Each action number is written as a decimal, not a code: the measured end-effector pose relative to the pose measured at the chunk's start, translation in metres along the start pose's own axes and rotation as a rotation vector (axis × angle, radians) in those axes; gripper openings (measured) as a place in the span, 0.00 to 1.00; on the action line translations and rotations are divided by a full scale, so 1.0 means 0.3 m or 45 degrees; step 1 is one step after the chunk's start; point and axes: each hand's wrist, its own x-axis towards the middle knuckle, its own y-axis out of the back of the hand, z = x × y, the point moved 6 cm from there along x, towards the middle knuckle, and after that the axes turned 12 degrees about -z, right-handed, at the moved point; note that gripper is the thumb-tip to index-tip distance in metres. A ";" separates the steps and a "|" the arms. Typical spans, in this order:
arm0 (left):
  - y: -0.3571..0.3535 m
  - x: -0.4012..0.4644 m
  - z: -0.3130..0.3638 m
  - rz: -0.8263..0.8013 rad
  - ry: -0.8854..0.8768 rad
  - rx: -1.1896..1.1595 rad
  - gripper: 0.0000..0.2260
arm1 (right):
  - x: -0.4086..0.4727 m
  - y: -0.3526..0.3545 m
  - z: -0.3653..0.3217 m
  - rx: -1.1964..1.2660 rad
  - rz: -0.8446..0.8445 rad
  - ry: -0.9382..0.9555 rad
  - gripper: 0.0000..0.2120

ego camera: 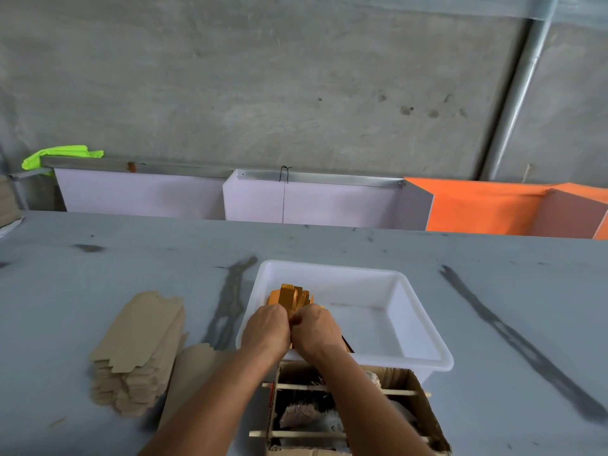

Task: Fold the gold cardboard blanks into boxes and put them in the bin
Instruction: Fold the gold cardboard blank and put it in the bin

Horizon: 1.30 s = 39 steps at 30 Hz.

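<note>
Nearest me, I'm seeing an open brown cardboard box [421, 419] sitting at the front edge of the tabletop [493, 307], w/ thin wooden sticks [329, 388] running across its top and pale fibrous stuff inside; can't tell what that is. Both forearms are reaching over it.

Left of the box, a stack of flat blanks [138, 353] is lying plain brown side up, fanned unevenly, w/ 1 more loose blank [194, 366] resting just beside it.

Next up, the left hand [266, 330] and right hand [316, 330] are pressing together, knuckles touching, above the near-left corner of the white bin [424, 343]. Both are curling tight around a gold cardboard piece [291, 297], part folded, its gold flaps sticking up past the fingers over the bin's inside. A dark edge of it is poking out below the right wrist.

The bin is sitting mid tabletop, touching the brown box's far side.

Further back, dark smears are streaking the grey tabletop on both sides of the bin. Beyond the far edge, pale lilac panels [329, 202] and orange panels [487, 209] are standing against a grey wall [296, 77], and a neon yellow-green cloth [62, 154] is draping over a metal rail at far left.
</note>
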 end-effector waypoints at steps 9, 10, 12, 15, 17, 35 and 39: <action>0.011 -0.019 0.003 0.039 0.010 0.004 0.09 | 0.002 -0.001 -0.009 -0.011 -0.008 0.050 0.10; 0.014 -0.021 0.003 0.059 0.006 0.000 0.09 | 0.002 -0.001 -0.009 0.003 -0.011 0.047 0.11; 0.018 -0.026 0.004 0.081 0.003 0.002 0.09 | 0.000 0.000 -0.007 0.033 -0.016 0.043 0.11; 0.017 -0.034 0.004 0.061 0.011 0.021 0.08 | -0.004 0.000 -0.007 0.043 -0.018 0.060 0.12; 0.014 -0.035 0.007 0.035 0.006 0.034 0.08 | -0.007 0.000 -0.009 0.037 -0.032 0.075 0.12; 0.013 -0.073 0.026 -0.002 -0.025 0.049 0.07 | -0.056 0.021 -0.032 -0.123 -0.020 0.064 0.12; 0.010 -0.079 0.026 -0.031 -0.032 0.049 0.07 | -0.070 0.028 -0.043 -0.188 -0.009 0.068 0.12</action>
